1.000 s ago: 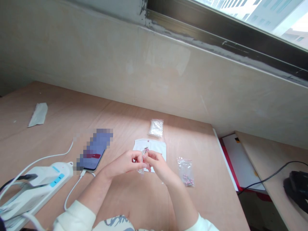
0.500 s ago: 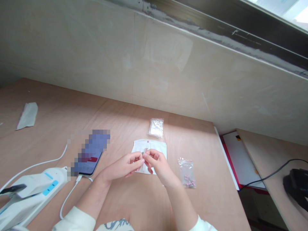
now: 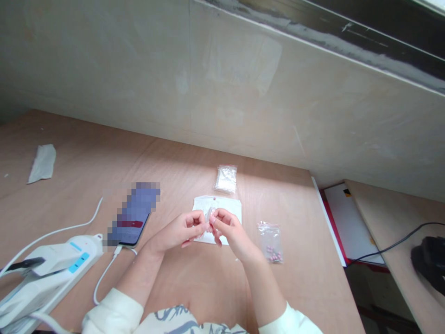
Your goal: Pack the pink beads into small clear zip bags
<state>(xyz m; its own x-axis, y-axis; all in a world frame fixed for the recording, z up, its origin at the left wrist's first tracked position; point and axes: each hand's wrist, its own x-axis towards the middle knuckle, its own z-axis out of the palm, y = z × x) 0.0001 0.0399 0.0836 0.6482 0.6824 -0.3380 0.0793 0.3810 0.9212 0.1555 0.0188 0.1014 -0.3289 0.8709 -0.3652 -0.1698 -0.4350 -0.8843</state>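
Over a white sheet on the table, both hands meet with their fingertips pinched together. My left hand and my right hand close on a small, clear, plastic-looking piece. Its exact kind is too small to make out, and the fingers hide most of it. A tiny reddish bead lies at the sheet's far edge. To the right of my right hand is a clear zip bag with pink beads at its bottom. Beyond the sheet lies another zip bag, filled with something clear or whitish.
A phone on a white cable lies left of my hands. A white power strip with plugs sits at the near left. A folded white tissue lies far left. The table meets a wall behind; a gap opens at its right edge.
The view has tilted slightly downward. My hands remain together over the sheet, with the fingers shifted a little, and more of the clear piece shows above the fingertips.
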